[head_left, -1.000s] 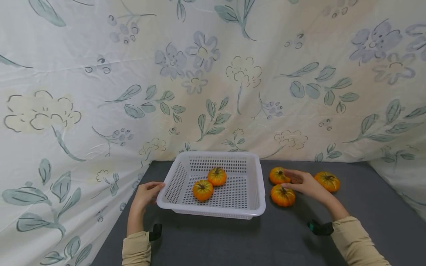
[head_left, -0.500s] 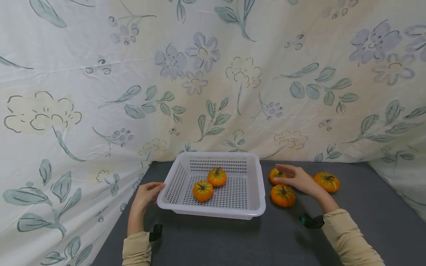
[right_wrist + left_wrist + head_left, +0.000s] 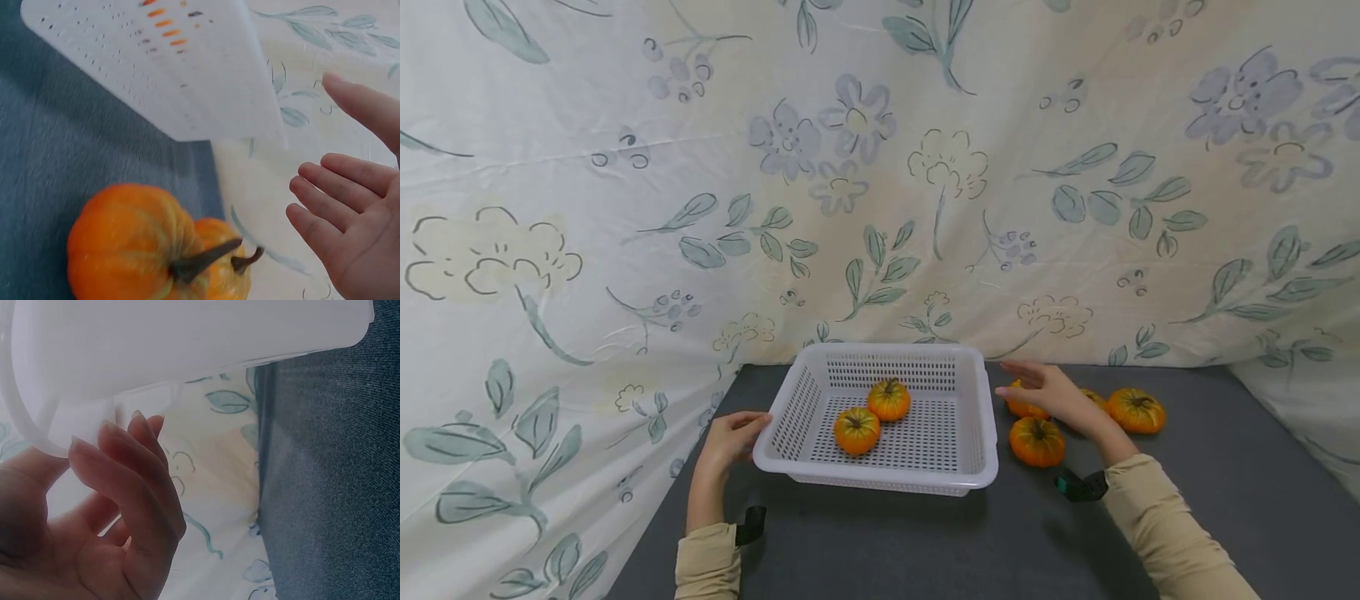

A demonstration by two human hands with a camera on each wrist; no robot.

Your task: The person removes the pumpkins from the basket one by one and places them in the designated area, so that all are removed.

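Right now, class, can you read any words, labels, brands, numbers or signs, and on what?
None can be read: the basket, pumpkins and dark tabletop show no lettering, and the floral cloth only drawn plants.
Any marking on the black wrist devices is too small to tell.

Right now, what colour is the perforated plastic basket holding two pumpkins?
White; the perforated plastic basket shows best in the head view.

Close-up of a smooth white plastic basket [image 3: 187,344], a bare left hand [image 3: 119,519] pinching the basket's curved rim [image 3: 14,394] with bent fingers [image 3: 128,481], cream cloth [image 3: 212,462] printed with grey-green leaves [image 3: 229,402] below the basket, dark blue-grey textured tabletop [image 3: 331,475] beneath its far end.
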